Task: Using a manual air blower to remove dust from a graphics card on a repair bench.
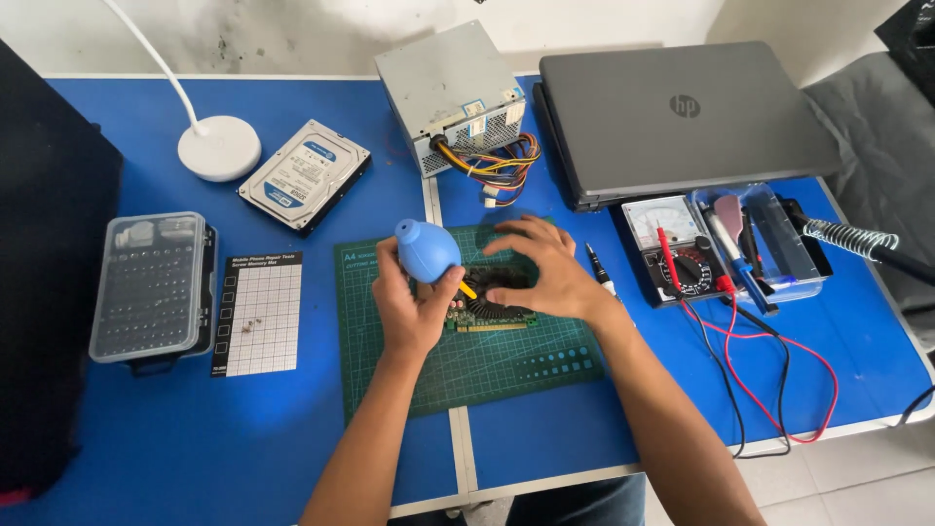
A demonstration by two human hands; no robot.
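My left hand [414, 307] is closed around a blue rubber air blower [427, 250], its yellow nozzle [468, 290] pointing down at a small circuit card with a round black fan [492, 304]. My right hand [539, 270] rests on top of that card, fingers spread, holding it against the green cutting mat [487, 365]. The card's far half is hidden under my right hand.
A hard drive [305, 175], white lamp base [219, 147], power supply with coloured wires [454, 90], closed grey laptop [682, 117], multimeter with red and black leads [677, 248], clear tool box [760, 239], screwdriver bit case [154, 285], screw mat [257, 314] and a black case [44, 273] at the left.
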